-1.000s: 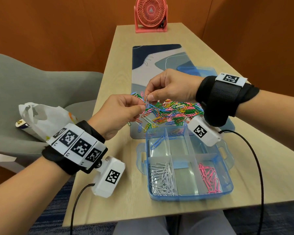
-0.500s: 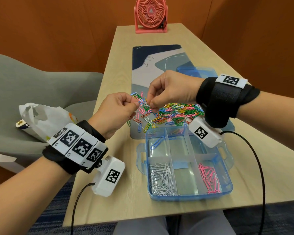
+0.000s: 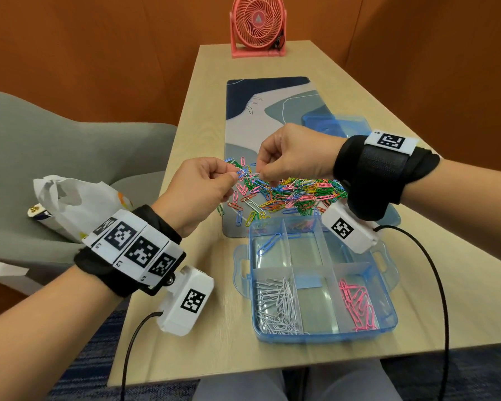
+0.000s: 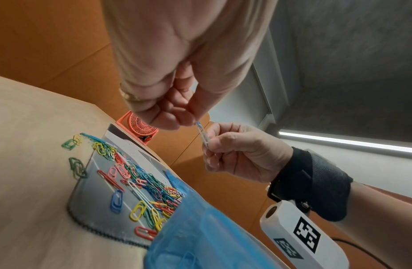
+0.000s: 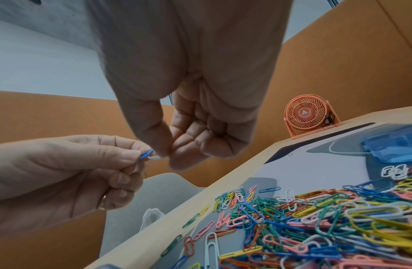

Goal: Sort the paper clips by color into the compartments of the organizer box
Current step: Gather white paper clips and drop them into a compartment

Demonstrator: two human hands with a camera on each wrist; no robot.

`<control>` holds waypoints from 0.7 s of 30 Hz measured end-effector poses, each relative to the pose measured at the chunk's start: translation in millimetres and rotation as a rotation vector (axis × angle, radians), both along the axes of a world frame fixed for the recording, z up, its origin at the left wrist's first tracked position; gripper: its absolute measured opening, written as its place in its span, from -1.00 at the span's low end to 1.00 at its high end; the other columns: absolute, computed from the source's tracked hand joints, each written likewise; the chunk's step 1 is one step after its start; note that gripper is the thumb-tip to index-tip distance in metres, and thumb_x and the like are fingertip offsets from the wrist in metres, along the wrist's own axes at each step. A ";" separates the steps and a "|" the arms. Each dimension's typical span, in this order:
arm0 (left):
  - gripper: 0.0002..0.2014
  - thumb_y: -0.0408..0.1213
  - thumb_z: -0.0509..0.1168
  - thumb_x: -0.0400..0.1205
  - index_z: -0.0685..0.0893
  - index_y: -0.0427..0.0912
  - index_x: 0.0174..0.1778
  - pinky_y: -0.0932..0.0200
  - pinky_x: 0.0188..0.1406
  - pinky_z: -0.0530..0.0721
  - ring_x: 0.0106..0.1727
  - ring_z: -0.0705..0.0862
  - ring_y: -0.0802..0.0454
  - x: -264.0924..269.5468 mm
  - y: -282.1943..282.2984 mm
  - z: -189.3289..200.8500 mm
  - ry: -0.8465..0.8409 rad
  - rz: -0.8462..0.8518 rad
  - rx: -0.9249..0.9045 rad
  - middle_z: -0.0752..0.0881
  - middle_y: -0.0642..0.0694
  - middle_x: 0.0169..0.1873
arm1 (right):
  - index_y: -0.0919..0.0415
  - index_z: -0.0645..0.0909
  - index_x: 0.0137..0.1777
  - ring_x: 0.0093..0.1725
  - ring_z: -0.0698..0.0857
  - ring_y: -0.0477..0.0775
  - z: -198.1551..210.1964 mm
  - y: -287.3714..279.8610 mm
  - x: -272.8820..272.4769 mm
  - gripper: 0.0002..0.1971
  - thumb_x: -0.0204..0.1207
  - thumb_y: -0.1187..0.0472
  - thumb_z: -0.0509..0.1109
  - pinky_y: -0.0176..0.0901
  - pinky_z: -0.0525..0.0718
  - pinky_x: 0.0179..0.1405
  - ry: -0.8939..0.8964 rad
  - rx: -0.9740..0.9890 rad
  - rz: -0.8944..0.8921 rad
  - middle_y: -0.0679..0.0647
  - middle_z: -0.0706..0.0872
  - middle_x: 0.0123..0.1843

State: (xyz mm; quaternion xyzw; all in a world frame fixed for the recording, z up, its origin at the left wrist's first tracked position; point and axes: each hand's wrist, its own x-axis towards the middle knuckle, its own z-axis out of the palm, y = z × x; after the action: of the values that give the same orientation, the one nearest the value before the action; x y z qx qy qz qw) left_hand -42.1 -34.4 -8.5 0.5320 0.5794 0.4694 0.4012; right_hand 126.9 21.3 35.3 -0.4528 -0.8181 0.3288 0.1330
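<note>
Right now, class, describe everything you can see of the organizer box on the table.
The organizer box is translucent blue plastic, lidless and open, with side handles, flat on the wooden table nearest the person. Dividers form compartments: white clips front left, pink clips front right, one blue clip back left. Neither hand touches it.

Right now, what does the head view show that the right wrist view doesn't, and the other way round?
Only the head view shows the organizer box compartments: white clips near left, pink clips near right, one blue clip far left.

Only the right wrist view shows clearly what is pinched: the left hand holds a blue paper clip hooked to a white paper clip in the right hand.

Both show the two hands meeting above the mixed pile, the fan and the box lid.
</note>
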 end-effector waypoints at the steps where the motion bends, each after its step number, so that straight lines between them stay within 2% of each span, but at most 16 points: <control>1: -0.81 -0.48 0.28 0.64 0.65 -0.19 -0.27 0.37 -0.46 0.54 -0.58 0.49 0.22 0.2 0.0 0.2 0.003 0.000 -0.002 0.54 -0.11 -0.49 | 0.26 0.73 -0.21 -0.51 0.59 -0.25 -0.1 0.2 -0.1 -0.94 0.40 0.34 0.42 -0.52 0.48 -0.49 0.002 -0.001 0.000 0.00 0.75 -0.43; 4: -0.82 -0.46 0.30 0.63 0.66 -0.17 -0.28 0.30 -0.41 0.54 -0.57 0.48 0.19 -0.8 0.5 -0.9 0.049 -0.014 0.003 0.55 -0.10 -0.51 | 0.26 0.72 -0.23 -0.49 0.60 -0.19 -1.0 1.0 -0.1 -0.94 0.40 0.37 0.42 -0.47 0.51 -0.47 0.019 -0.021 -0.001 0.01 0.74 -0.45; 8: -0.80 -0.42 0.34 0.61 0.68 -0.11 -0.31 0.22 -0.36 0.50 -0.55 0.48 0.16 -3.7 2.5 -3.2 0.122 -0.023 0.021 0.57 0.03 -0.60 | 0.32 0.69 -0.20 -0.45 0.62 -0.08 -3.3 0.9 -1.2 -0.96 0.42 0.43 0.42 -0.36 0.59 -0.40 0.071 -0.073 0.006 0.12 0.73 -0.43; 14: -0.81 -0.42 0.37 0.59 0.68 -0.14 -0.34 0.32 -0.46 0.48 -0.60 0.47 0.21 -1.9 3.6 -2.3 0.144 -0.032 0.031 0.56 0.06 -0.65 | 0.30 0.69 -0.21 -0.50 0.65 -0.16 -3.3 -0.3 -2.7 -0.94 0.43 0.44 0.43 -0.41 0.59 -0.42 0.088 -0.067 0.012 0.04 0.72 -0.48; 17: -0.81 -0.42 0.37 0.59 0.69 -0.14 -0.34 0.29 -0.44 0.48 -0.60 0.47 0.20 -2.4 4.4 -2.6 0.152 -0.041 0.020 0.56 0.10 -0.68 | 0.29 0.69 -0.20 -0.49 0.67 -0.17 -3.2 -1.1 -2.2 -0.93 0.43 0.43 0.42 -0.44 0.57 -0.42 0.082 -0.040 0.012 0.04 0.73 -0.46; 21: -0.82 -0.42 0.37 0.59 0.69 -0.15 -0.33 0.24 -0.37 0.48 -0.60 0.45 0.20 -2.6 5.3 -3.4 0.144 -0.043 -0.001 0.55 0.11 -0.70 | 0.29 0.71 -0.16 -0.45 0.67 -0.14 -3.5 -0.4 -0.8 -0.92 0.42 0.41 0.39 -0.37 0.60 -0.32 0.040 0.001 0.026 0.09 0.76 -0.40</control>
State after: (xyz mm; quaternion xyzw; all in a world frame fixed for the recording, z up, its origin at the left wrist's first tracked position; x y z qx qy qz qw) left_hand -44.7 -29.1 -11.9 0.5766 0.5954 0.4208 0.3687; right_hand 126.0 20.9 31.8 -0.4353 -0.8213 0.3390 0.1452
